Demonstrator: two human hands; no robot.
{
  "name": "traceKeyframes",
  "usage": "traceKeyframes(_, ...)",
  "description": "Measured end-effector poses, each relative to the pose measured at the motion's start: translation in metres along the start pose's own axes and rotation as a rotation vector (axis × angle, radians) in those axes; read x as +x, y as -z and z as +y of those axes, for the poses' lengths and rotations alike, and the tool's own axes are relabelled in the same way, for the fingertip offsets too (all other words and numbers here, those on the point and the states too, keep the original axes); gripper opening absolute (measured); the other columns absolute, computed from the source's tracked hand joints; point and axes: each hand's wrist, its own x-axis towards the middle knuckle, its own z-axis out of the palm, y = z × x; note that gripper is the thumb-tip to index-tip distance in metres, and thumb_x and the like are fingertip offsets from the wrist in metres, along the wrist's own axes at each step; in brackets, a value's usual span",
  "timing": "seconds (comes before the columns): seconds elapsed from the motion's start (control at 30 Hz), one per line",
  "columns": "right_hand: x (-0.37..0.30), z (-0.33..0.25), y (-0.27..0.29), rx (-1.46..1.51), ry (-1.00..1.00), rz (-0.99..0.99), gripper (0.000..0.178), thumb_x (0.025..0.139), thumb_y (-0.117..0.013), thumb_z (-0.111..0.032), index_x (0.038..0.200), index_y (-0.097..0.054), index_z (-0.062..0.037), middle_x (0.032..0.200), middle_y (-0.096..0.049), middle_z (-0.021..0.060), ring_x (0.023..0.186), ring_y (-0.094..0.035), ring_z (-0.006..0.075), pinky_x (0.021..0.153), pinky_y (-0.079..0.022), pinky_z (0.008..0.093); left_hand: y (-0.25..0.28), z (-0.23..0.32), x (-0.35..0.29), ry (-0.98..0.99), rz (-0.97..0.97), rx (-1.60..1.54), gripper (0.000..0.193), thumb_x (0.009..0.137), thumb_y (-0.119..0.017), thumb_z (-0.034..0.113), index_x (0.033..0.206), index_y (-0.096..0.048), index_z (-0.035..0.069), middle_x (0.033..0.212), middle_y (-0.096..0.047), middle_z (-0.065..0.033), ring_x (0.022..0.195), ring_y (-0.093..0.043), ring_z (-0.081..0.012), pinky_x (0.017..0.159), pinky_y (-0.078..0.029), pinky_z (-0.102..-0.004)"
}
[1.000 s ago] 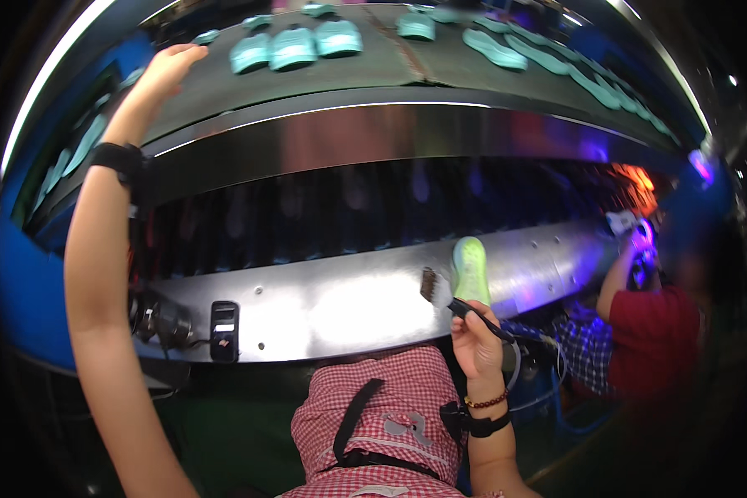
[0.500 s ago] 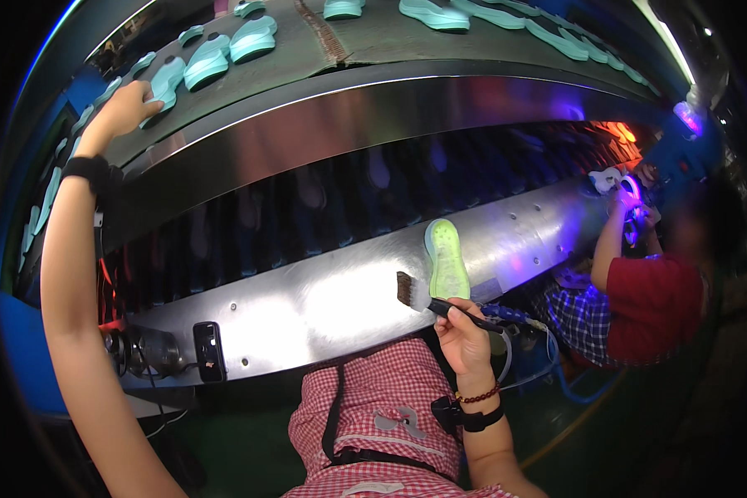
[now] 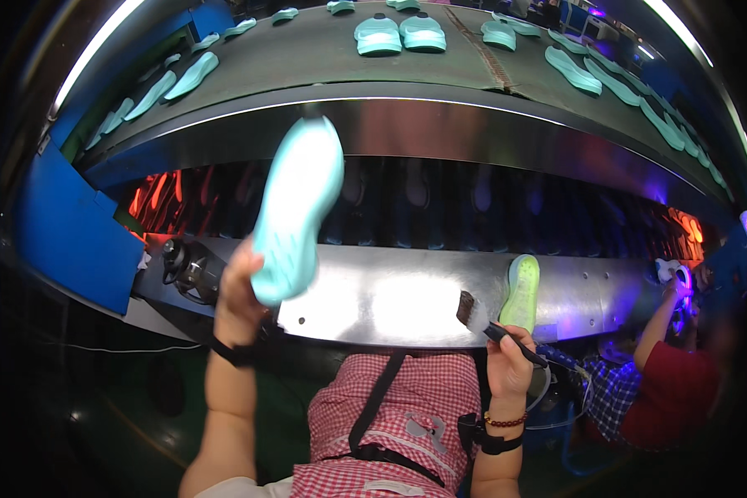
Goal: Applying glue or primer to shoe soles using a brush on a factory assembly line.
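My left hand [image 3: 242, 290] grips a pale turquoise shoe sole [image 3: 295, 216] by its lower end. The sole is raised, tilted, above the left part of the metal ledge, its broad face toward me and bright with glare. In my right hand [image 3: 510, 365] is a flat brush [image 3: 491, 329] with a black handle; its bristles, dark at the tip, point up and left over the ledge. Just beyond the brush a yellow-green shoe sole [image 3: 520, 292] lies on the ledge, apart from the bristles.
Several turquoise soles [image 3: 378, 36] rest on a dark conveyor belt [image 3: 299, 62] at the back. Below it runs the shiny metal ledge [image 3: 357, 290]. A dark clear-sided jug [image 3: 195, 270] stands at its left end. A co-worker in a red top [image 3: 681, 382] sits at right.
My left hand has taken a turquoise sole off the belt and brought it down toward me. The whole view has turned left. My right hand still holds the brush near the yellow-green sole.
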Motion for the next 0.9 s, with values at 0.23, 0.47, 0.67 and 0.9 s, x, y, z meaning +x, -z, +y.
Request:
traceKeyframes(0.23,-0.014,0.030,-0.022,-0.160,-0.159,-0.202,0.021,0.073,-0.057,0.006,0.094,-0.058,0.0043,0.093,-0.062,0.0186,0.089,-0.060,0.0265,0.086,-0.045,0.0348,-0.015,-0.158,-0.073,0.583,-0.132,-0.672,0.070,0.085,-0.033,0.057,0.131,-0.032,0.004,0.122,-0.046,-0.0192,0.105,-0.052,-0.0324,0.088,-0.045,-0.0437)
traceKeyframes(0.47,-0.005,0.061,-0.025,-0.335,-0.336,-0.196,0.017,0.078,-0.057,0.003,0.095,-0.057,0.0063,0.092,-0.063,0.0168,0.084,-0.061,0.0205,0.079,-0.048,0.0297,-0.057,-0.156,-0.079,0.580,-0.017,-0.965,0.092,0.075,-0.014,0.075,0.130,-0.034,0.004,0.119,-0.045,-0.0255,0.108,-0.047,-0.0390,0.092,-0.037,-0.0501)
traceKeyframes(0.67,0.006,0.067,-0.037,-0.463,-0.277,-0.207,0.018,0.075,-0.064,-0.001,0.092,-0.061,0.0045,0.084,-0.064,0.0103,0.074,-0.060,0.0106,0.070,-0.049,0.0210,-0.066,-0.161,-0.086,0.514,0.077,-0.859,0.078,0.082,-0.013,0.065,0.123,-0.041,0.004,0.110,-0.053,-0.0193,0.096,-0.054,-0.0352,0.084,-0.044,-0.0471)
traceKeyframes(0.9,-0.013,0.073,-0.068,-0.902,-0.023,-0.390,0.018,0.074,-0.065,-0.005,0.091,-0.065,0.0002,0.078,-0.063,0.0088,0.072,-0.059,0.0101,0.064,-0.047,0.0206,-0.076,-0.173,-0.078,0.408,0.409,-0.651,0.066,0.086,-0.018,0.060,0.119,-0.043,0.008,0.114,-0.050,-0.0117,0.102,-0.050,-0.0239,0.087,-0.042,-0.0386)
